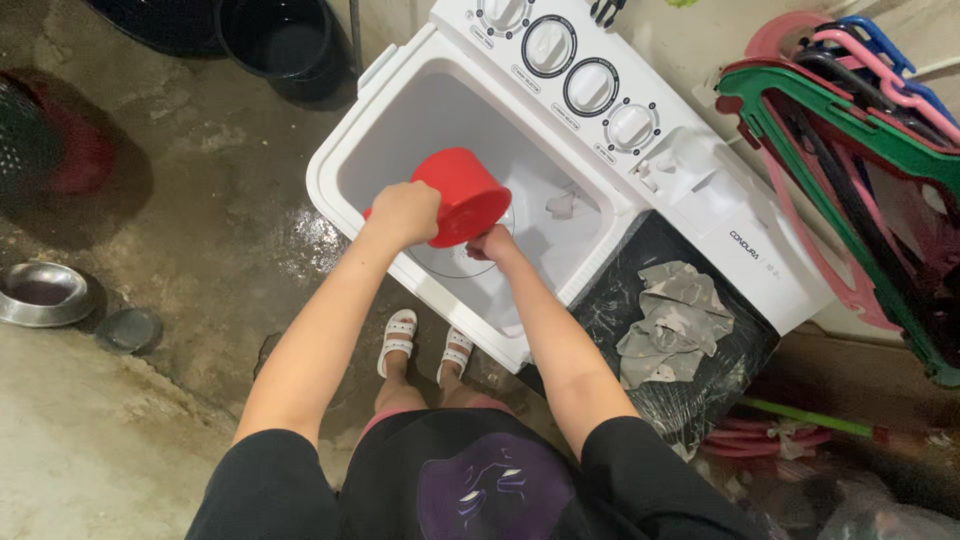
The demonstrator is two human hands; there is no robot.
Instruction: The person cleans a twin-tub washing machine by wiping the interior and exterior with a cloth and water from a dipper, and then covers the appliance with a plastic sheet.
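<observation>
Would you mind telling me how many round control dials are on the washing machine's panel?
4, in a diagonal row along the white panel: first round dial at the top, partly cropped, second dial, third dial, and fourth dial nearest the spin compartment.

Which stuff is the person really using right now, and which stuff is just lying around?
In use:
left hand on the red dipper
right hand under the dipper
white washing machine tub

Just lying about:
plastic hangers
grey cloth on the dark lid
metal bowl
black buckets
</observation>
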